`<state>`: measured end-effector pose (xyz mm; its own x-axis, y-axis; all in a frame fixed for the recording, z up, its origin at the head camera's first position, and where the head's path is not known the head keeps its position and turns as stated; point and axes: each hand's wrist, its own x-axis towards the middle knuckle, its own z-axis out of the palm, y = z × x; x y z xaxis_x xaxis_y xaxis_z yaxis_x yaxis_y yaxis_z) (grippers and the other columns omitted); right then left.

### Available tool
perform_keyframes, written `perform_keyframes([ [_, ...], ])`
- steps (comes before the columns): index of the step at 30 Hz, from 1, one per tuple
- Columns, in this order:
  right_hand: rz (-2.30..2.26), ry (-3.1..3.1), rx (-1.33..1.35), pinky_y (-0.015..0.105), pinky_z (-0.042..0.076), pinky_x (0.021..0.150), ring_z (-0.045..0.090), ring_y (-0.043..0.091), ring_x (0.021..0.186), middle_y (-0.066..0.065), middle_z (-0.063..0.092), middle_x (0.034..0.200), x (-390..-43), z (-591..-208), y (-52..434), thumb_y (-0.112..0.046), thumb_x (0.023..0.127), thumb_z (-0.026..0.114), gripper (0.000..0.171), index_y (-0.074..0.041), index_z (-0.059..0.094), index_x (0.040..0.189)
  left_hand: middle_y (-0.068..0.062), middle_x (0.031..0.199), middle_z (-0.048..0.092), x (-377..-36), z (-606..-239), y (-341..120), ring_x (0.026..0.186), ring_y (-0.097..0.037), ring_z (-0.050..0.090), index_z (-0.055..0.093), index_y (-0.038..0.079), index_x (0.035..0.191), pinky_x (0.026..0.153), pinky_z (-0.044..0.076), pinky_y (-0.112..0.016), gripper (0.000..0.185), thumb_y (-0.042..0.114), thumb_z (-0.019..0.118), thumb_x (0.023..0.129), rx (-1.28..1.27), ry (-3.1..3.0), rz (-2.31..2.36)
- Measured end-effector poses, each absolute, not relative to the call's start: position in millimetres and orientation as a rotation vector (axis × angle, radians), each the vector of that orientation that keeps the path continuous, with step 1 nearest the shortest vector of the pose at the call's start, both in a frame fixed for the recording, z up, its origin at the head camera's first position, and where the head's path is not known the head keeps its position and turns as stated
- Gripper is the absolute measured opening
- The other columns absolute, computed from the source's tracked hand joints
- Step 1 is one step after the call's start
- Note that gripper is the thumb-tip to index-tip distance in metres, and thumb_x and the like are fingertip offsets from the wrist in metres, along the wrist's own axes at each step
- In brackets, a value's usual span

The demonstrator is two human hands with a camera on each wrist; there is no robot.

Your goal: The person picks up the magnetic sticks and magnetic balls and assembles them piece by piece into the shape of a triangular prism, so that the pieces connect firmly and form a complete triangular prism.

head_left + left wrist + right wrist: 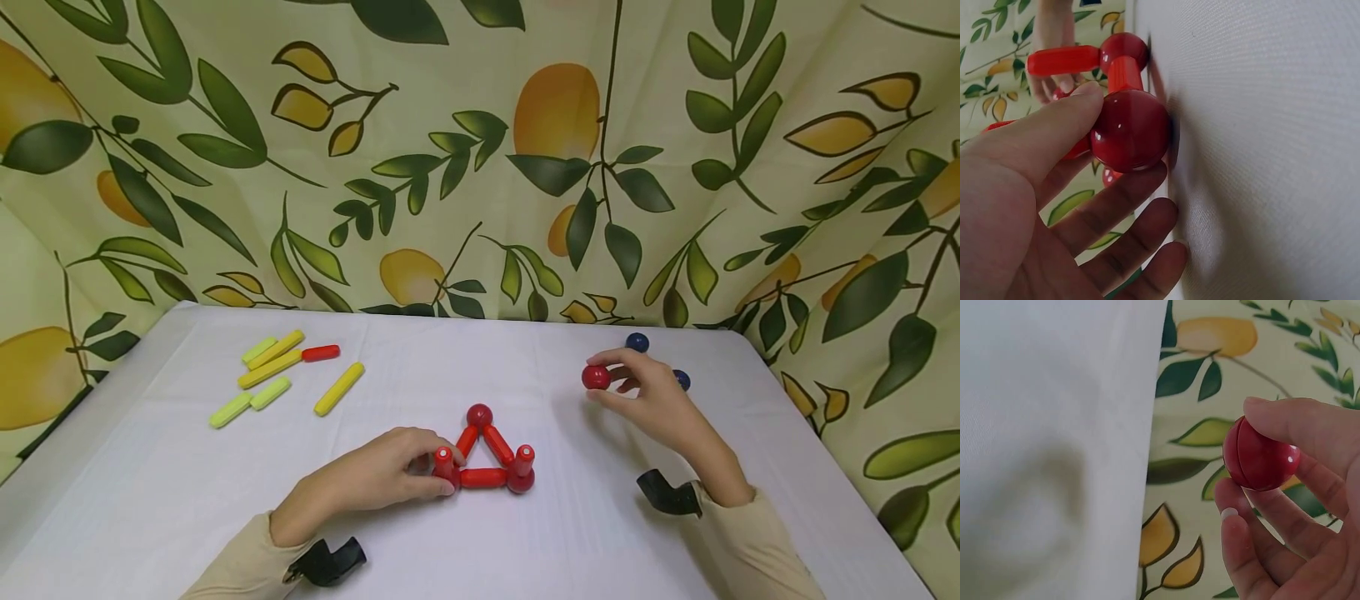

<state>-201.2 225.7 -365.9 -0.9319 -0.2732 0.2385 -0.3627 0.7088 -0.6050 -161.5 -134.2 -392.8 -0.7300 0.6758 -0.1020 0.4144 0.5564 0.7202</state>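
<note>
I see a red triangle (483,454) of sticks and balls lying flat on the white surface (150,500), near its front middle. It has a red ball at each corner, and short red sticks stand upright on the two front corner balls. My left hand (375,479) holds the front-left corner ball (1130,130), thumb on one side and fingers curled under it, as the left wrist view shows up close. My right hand (652,396) hovers above the surface to the right of the triangle, well apart from it, pinching a loose red ball (596,377) between thumb and fingertips. Two dark blue balls (637,342) lie just behind that hand. At the far left of the surface lies a loose group of yellow sticks (273,371) with one red stick (321,352) among them. A cloth backdrop (480,150) printed with green leaves and yellow fruit hangs behind
</note>
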Motion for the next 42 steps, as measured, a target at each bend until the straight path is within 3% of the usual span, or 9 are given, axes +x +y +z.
perform_keyframes([
  [4,1.048,-2.793,0.523,0.020,0.053,0.077,0.066,0.023,0.097,0.010,0.070,0.112,-195.4,-359.5,218.2,-0.015,0.083,0.080,0.040,-0.007,0.065,0.119,0.015,0.084,0.059,-162.1,-393.1,-134.9,0.080,-0.005,0.053,0.069,0.025,0.105,0.072,0.045,-0.022,0.020,0.029,0.077,0.087,0.896,2.438,0.968],
  [9,1.063,-2.779,0.550,0.024,0.056,0.078,0.065,0.021,0.096,0.009,0.069,0.112,-189.6,-354.9,210.2,-0.016,0.083,0.081,0.039,-0.009,0.065,0.119,0.017,0.095,0.063,-161.4,-391.7,-135.3,0.087,-0.007,0.053,0.071,0.024,0.110,0.080,0.045,-0.024,0.028,0.021,0.079,0.084,0.914,2.414,0.952],
  [19,1.051,-2.705,0.644,0.024,0.057,0.077,0.064,0.014,0.091,0.001,0.070,0.108,-179.5,-347.7,196.5,-0.011,0.079,0.083,0.040,-0.013,0.066,0.115,0.018,0.082,0.060,-152.6,-390.8,-120.9,0.080,-0.007,0.053,0.071,0.029,0.101,0.071,0.044,-0.021,0.027,0.029,0.085,0.078,0.872,2.432,0.929],
  [30,1.112,-2.634,0.755,0.024,0.057,0.077,0.063,0.009,0.091,-0.002,0.070,0.109,-166.7,-339.3,184.1,-0.008,0.078,0.084,0.042,-0.017,0.067,0.115,0.013,0.084,0.060,-151.4,-389.4,-121.5,0.077,-0.001,0.054,0.067,0.021,0.124,0.070,0.047,-0.018,0.043,0.024,0.081,0.083,0.893,2.393,0.916],
  [42,1.239,-2.583,0.997,0.024,0.055,0.078,0.062,0.006,0.094,-0.009,0.070,0.108,-146.2,-336.3,157.7,-0.018,0.083,0.081,0.036,-0.020,0.066,0.116,0.013,0.083,0.059,-148.9,-390.6,-117.9,0.079,-0.002,0.055,0.065,0.026,0.118,0.070,0.048,-0.019,0.039,0.031,0.080,0.083,0.871,2.415,0.922],
])
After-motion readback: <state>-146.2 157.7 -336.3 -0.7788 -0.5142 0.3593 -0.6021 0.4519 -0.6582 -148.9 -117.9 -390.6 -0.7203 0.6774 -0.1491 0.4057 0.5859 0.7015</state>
